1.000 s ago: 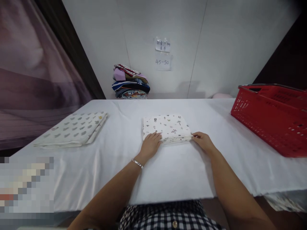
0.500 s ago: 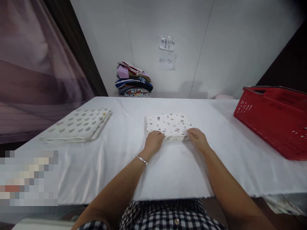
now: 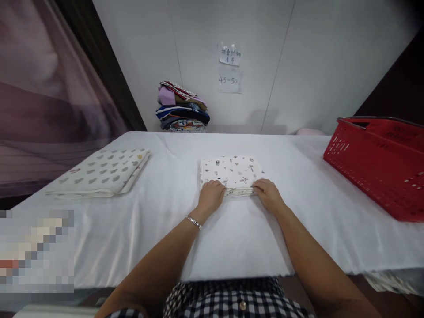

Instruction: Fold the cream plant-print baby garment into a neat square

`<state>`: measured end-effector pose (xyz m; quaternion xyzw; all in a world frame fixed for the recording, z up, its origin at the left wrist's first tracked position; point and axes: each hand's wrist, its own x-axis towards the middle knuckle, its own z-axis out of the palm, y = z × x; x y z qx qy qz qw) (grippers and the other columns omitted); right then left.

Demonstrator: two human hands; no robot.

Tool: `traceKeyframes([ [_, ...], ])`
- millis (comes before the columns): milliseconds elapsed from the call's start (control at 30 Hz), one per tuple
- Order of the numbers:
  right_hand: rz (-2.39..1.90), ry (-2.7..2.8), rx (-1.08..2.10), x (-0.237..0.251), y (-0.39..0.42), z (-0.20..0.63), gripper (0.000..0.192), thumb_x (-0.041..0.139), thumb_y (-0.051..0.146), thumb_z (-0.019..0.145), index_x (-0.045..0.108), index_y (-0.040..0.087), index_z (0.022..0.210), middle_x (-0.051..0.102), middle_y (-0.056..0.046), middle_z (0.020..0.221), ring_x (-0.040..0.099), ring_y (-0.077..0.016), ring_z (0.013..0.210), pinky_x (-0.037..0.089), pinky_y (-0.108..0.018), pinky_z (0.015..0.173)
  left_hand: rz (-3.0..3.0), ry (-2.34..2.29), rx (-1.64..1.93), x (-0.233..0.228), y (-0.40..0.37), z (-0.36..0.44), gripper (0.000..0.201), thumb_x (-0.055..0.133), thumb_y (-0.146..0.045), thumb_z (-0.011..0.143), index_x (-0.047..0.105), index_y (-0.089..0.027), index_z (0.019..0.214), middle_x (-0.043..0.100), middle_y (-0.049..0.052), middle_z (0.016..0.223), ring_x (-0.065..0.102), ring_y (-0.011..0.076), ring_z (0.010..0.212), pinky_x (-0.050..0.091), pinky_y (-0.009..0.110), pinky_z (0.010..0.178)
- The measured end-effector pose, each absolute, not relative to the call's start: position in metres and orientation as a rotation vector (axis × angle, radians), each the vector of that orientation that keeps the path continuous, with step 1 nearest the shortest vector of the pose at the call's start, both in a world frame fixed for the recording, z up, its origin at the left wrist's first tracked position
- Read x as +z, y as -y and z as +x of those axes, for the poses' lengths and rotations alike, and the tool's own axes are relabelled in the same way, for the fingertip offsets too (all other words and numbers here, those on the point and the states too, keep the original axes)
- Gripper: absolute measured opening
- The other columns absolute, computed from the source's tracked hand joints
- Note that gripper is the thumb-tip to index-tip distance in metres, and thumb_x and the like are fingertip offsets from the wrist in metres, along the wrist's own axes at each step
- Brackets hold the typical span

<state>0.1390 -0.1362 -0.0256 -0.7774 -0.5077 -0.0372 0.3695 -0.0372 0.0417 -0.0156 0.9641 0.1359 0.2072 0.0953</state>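
Observation:
A small folded white cloth [image 3: 231,172] with little printed motifs lies in the middle of the white-covered table [image 3: 232,229]. My left hand [image 3: 210,198] rests on its near left corner, fingers curled over the edge. At the near right corner, my right hand [image 3: 269,195] grips the cloth's edge. A silver bracelet sits on my left wrist.
A larger folded cloth [image 3: 102,173] with grey heart prints lies at the table's left. A red plastic basket [image 3: 380,163] stands at the right. A pile of colourful folded fabrics [image 3: 181,108] sits against the back wall, under two paper notes [image 3: 229,66].
My right hand has slid left along the cloth's near edge, from its right corner closer to my left hand. The cloth and my left hand have barely shifted.

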Motion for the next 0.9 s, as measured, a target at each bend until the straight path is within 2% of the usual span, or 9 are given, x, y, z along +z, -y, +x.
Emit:
traceKeyframes([
  [267,-2.001,1.240,-0.055,-0.034,0.138,0.144,0.022,0.051,0.023,0.081,0.068,0.022,0.096,0.064,-0.006,0.099,0.053,-0.0210,0.095,0.040,-0.036,0.085,2.853,-0.331,0.704,-0.014,-0.041,-0.040,0.019,0.042,-0.021,0.090,0.060,-0.020,0.086,0.060,0.005,0.088,0.051,0.0195,0.086,0.038,0.034,0.075],
  [533,-1.929,1.178,-0.101,-0.037,0.134,0.141,0.018,0.050,0.021,0.080,0.068,0.023,0.082,0.063,-0.004,0.090,0.054,-0.0191,0.087,0.042,-0.035,0.080,2.862,-0.277,0.708,-0.017,-0.043,-0.042,0.018,0.043,-0.019,0.089,0.061,-0.020,0.086,0.060,0.004,0.088,0.050,0.0192,0.085,0.039,0.034,0.075],
  [700,-1.886,1.195,-0.218,-0.035,0.138,0.140,0.019,0.048,0.020,0.082,0.067,0.022,0.084,0.063,-0.004,0.093,0.054,-0.0192,0.090,0.041,-0.035,0.084,2.860,-0.277,0.699,-0.019,-0.045,-0.042,0.018,0.044,-0.020,0.089,0.062,-0.020,0.087,0.060,0.004,0.089,0.050,0.0193,0.086,0.039,0.034,0.075],
  [900,-1.950,1.274,-0.201,-0.029,0.142,0.137,0.019,0.049,0.019,0.083,0.068,0.021,0.083,0.064,-0.004,0.091,0.054,-0.0191,0.089,0.041,-0.036,0.084,2.863,-0.270,0.697,-0.020,-0.045,-0.043,0.019,0.044,-0.019,0.089,0.063,-0.020,0.088,0.060,0.004,0.087,0.050,0.0192,0.084,0.039,0.033,0.073],
])
